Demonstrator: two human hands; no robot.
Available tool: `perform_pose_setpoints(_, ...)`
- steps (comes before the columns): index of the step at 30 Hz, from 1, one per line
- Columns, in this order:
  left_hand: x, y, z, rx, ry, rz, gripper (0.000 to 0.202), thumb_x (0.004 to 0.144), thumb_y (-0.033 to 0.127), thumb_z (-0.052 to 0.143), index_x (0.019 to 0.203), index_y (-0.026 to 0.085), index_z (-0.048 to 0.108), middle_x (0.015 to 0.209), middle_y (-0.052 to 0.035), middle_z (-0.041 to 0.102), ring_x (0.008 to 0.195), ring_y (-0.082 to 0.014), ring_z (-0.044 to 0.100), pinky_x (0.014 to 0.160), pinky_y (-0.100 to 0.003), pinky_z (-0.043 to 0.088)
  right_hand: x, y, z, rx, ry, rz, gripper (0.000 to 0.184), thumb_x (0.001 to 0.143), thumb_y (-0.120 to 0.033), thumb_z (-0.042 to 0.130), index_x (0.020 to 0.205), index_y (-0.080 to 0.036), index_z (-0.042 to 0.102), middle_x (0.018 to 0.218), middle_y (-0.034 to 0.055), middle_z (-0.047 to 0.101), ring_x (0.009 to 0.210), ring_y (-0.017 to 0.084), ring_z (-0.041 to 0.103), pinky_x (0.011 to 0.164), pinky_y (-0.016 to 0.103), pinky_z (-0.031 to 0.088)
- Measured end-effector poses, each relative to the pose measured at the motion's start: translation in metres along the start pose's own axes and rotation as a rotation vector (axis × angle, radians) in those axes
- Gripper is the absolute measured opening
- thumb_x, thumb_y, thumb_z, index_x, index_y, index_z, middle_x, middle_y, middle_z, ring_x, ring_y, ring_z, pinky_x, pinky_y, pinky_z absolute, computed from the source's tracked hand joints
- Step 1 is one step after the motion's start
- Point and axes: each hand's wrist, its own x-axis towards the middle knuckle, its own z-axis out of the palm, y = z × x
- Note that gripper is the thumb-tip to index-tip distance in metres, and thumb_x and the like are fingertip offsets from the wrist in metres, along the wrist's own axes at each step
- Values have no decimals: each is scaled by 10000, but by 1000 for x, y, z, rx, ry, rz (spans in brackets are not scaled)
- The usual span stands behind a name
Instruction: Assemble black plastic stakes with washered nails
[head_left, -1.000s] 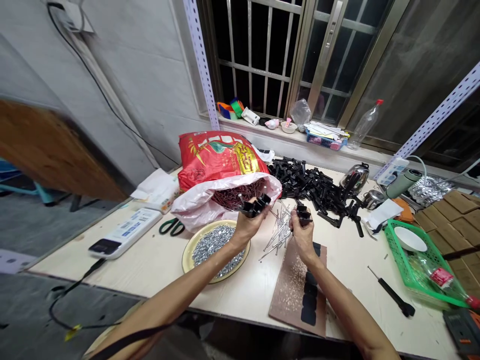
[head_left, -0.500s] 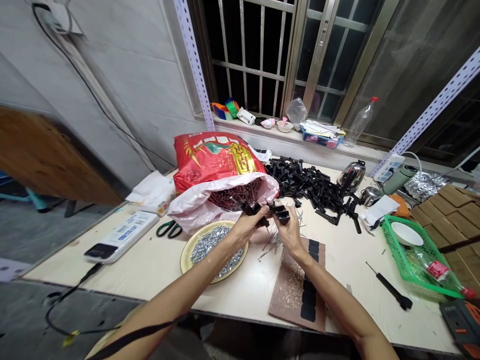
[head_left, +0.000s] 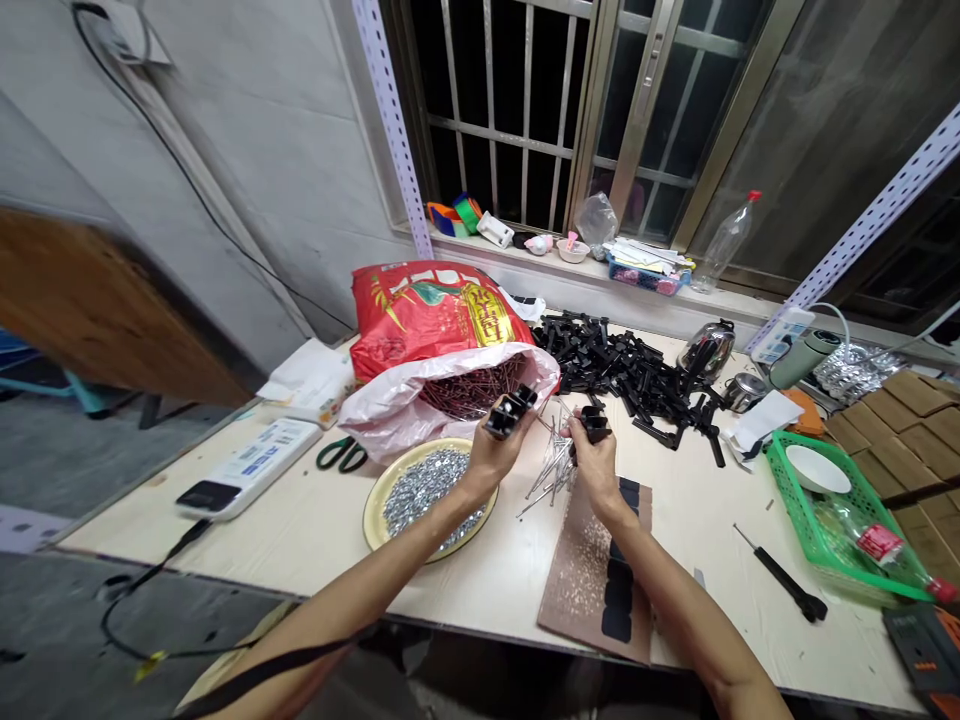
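Note:
My left hand point(head_left: 496, 455) is closed around a black plastic part point(head_left: 511, 410), held up in front of the mouth of a red and white sack point(head_left: 442, 320). Thin reddish-brown rods point(head_left: 476, 388) fill the sack's opening. Another black plastic part point(head_left: 592, 424) is gripped in my right hand point(head_left: 594, 458), just to the right. Between and below the hands lie loose silvery metal rods point(head_left: 551, 472). A yellow plate point(head_left: 375, 520) full of small shiny metal pieces point(head_left: 427, 490) stands under my left forearm. My right wrist is above a brown board point(head_left: 574, 590) with black patches.
A heap of black plastic parts point(head_left: 630, 370) lies behind my right hand. Green-handled scissors point(head_left: 342, 455) and a white power bank-like box point(head_left: 251, 470) are at left. On the right are a screwdriver point(head_left: 787, 580), a green basket point(head_left: 806, 530) and cardboard boxes point(head_left: 900, 430).
My hands have moved apart. The black part in my left hand is now turned with its end upward, and my right hand has shifted slightly right with its part.

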Motion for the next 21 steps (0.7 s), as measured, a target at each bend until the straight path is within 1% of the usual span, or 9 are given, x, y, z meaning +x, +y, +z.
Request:
perform_pose_setpoints(2,-4,0,1,111,-33,140,282,629,431,756,686,199,607,648,-5,634,645,-172,603,641,-285,479,-1,-2,-2,18,12,-31,398,663,-499,682,879,-173,605,735,7,670,623,159,631,667,311,518)
perform_pose_setpoints(3,-5,0,2,136,-46,167,289,630,446,748,682,202,602,645,-9,634,637,-175,601,628,-286,476,-2,-3,-3,26,10,-47,398,669,-505,678,878,-176,599,721,1,664,600,147,617,650,304,517)
perform_pose_setpoints(4,-5,1,3,152,-48,162,299,637,465,735,670,203,596,622,-9,626,608,-173,592,599,-285,469,-3,-4,-3,34,10,-59,397,675,-512,674,874,-178,593,707,-5,656,582,137,604,635,296,515)
perform_pose_setpoints(6,-2,3,3,158,-12,120,327,653,502,706,629,201,580,565,-1,601,544,-162,558,544,-281,447,-4,-4,-5,48,16,-63,402,676,-523,675,863,-180,582,698,-9,645,572,126,592,612,283,510)
perform_pose_setpoints(9,6,9,3,109,23,81,373,646,530,696,556,196,556,504,10,564,491,-141,512,515,-273,425,-5,-4,-9,57,31,-35,438,641,-541,696,854,-178,572,709,-3,639,585,131,594,578,275,501)
perform_pose_setpoints(13,14,17,1,23,37,9,374,599,483,744,487,195,534,441,26,510,436,-113,455,485,-259,398,-3,-2,-14,51,34,-32,451,637,-563,697,852,-187,569,687,-9,630,578,136,580,555,271,489)
perform_pose_setpoints(16,14,20,1,15,37,-22,363,564,430,784,453,201,524,418,31,496,419,-109,437,473,-258,397,-2,-1,-15,25,38,-32,461,640,-575,699,854,-187,572,636,-25,602,546,131,551,528,264,468)
perform_pose_setpoints(18,12,20,2,9,35,-29,348,552,413,794,455,198,538,423,27,509,417,-109,442,471,-257,396,-3,0,-15,11,43,-34,463,639,-579,703,846,-186,571,620,-32,588,540,126,539,521,256,456)
perform_pose_setpoints(21,10,22,5,-42,56,-68,346,567,423,782,470,194,541,426,29,507,396,-98,425,431,-247,355,-3,0,-13,11,42,-43,480,640,-585,704,862,-181,569,638,-31,596,550,122,544,532,252,456)
